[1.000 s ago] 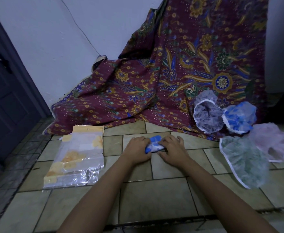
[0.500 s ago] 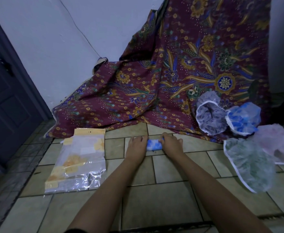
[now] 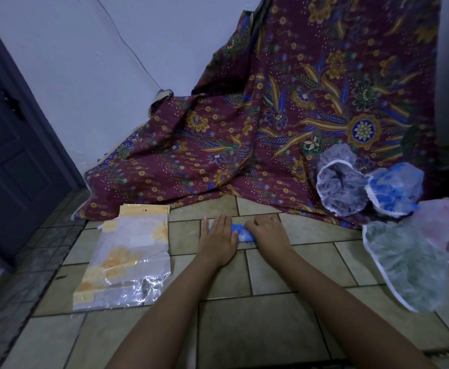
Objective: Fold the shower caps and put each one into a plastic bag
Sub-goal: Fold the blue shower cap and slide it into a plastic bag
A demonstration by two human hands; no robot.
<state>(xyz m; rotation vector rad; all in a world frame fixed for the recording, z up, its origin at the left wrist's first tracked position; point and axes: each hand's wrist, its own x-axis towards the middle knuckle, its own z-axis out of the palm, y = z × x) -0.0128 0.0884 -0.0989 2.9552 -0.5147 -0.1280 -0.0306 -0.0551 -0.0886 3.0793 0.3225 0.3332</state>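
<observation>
Tiled floor, centre of frame: the left hand lies flat, fingers straight, pressing the folded shower cap, a small blue-and-white roll. The right hand curls its fingers over the roll's other end. Lower left: one stack of clear plastic bags. Right edge, four loose caps: green cap, pink cap, blue cap, grey cap. Behind: one maroon patterned cloth, draped.

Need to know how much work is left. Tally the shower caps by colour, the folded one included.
Blue: 2, the folded blue cap and the open blue cap
Grey: 1, the grey cap
Pink: 1, the pink cap
Green: 1, the green cap
Total: 5
</observation>
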